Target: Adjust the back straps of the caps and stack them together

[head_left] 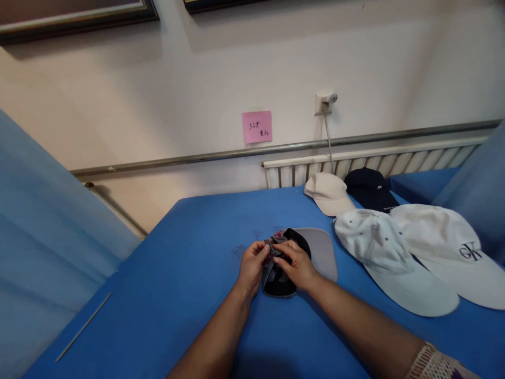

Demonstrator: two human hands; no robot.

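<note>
A grey baseball cap (321,252) lies on the blue table with its brim to the right and its dark inside facing up. At the back strap of this cap, my left hand (254,263) pinches the strap's end between thumb and fingers. My right hand (295,263) reaches in from the right, its fingers closed on the same strap close to the left fingertips. The strap's fastening is small and mostly hidden by my fingers. A bit of red shows on the cap near the strap.
Right of the grey cap lie a pale cap (379,247) and a white cap (437,231) with dark letters. Behind them sit a cream cap (327,192) and a black cap (369,187). A thin stick (83,327) lies at left. A radiator (374,160) runs along the wall.
</note>
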